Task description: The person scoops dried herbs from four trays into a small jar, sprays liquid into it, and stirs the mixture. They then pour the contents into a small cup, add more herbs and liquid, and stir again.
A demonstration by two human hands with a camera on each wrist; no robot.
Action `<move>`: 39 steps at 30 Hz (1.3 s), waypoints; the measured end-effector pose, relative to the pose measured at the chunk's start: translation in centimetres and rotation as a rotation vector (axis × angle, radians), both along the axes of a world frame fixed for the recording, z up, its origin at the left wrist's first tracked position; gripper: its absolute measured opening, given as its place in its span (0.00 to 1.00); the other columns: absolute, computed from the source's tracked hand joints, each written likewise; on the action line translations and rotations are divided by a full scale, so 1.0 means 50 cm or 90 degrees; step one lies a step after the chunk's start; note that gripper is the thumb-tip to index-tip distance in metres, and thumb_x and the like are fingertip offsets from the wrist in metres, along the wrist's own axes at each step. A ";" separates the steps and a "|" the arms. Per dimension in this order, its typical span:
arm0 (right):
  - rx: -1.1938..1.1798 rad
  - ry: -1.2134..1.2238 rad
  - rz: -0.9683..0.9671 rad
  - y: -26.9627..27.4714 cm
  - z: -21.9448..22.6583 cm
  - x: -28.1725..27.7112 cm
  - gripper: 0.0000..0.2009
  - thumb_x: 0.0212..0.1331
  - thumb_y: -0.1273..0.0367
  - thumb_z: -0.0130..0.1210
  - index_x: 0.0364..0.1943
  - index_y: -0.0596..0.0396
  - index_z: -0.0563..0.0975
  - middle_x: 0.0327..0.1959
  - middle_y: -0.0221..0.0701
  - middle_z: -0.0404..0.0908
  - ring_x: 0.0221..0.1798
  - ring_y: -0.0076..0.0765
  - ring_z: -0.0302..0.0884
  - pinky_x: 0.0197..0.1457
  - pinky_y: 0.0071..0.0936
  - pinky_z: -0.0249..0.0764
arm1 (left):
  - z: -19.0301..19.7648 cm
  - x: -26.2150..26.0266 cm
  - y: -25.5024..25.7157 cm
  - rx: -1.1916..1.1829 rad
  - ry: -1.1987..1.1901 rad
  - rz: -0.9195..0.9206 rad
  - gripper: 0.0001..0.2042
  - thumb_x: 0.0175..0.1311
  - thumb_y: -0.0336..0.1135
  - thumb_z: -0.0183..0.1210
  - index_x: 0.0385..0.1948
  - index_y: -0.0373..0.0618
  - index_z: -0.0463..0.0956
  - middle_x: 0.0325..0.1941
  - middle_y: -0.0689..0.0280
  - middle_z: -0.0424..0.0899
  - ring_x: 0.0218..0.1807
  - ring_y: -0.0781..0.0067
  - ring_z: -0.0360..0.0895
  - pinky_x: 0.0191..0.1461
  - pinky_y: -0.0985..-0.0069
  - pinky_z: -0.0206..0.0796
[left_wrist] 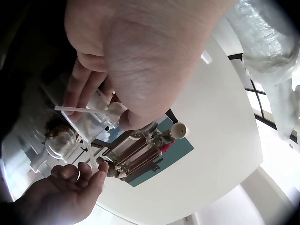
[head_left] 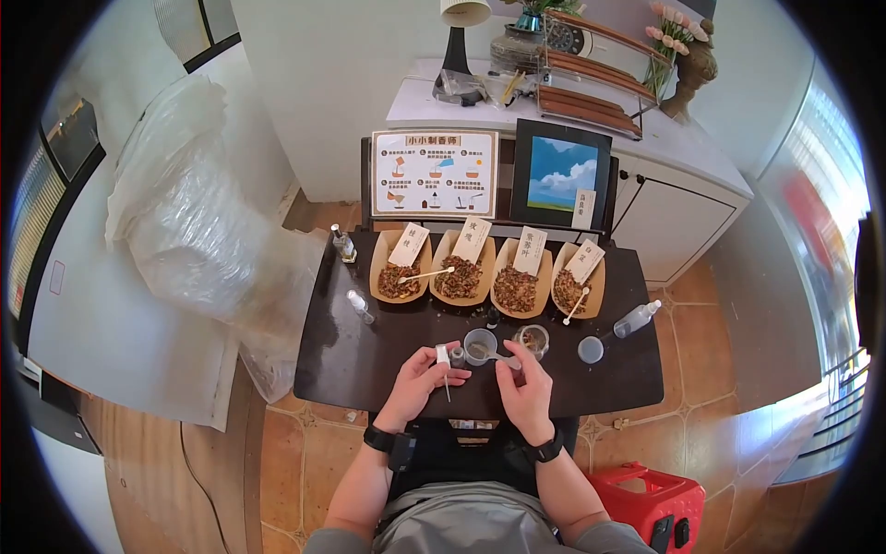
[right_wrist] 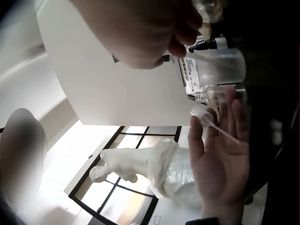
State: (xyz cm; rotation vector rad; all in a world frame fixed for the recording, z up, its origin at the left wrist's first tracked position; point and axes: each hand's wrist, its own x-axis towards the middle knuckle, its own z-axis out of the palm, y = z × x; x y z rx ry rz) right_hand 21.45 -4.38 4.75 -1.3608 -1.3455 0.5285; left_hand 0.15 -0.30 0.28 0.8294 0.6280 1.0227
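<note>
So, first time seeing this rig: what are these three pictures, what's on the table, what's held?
No robot here: a person works with two bare hands. The head picture comes from a camera worn on the head, looking forward and down. The other two come from cameras on each wrist, so the near hand looms large.

On the dark table are four paper trays of dried bits, a glass jar and a spray bottle, among others.

The left hand holds a white cap with a thin tube. The right hand pinches a translucent handle reaching into a clear cup.
</note>
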 end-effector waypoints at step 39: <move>0.032 -0.009 0.019 -0.045 -0.109 0.024 0.21 0.61 0.80 0.62 0.59 0.57 0.76 0.26 0.28 0.80 0.22 0.28 0.80 0.28 0.27 0.76 | 0.142 0.009 0.001 0.208 0.193 0.312 0.14 0.74 0.26 0.61 0.57 0.33 0.78 0.52 0.66 0.83 0.46 0.81 0.77 0.52 0.78 0.71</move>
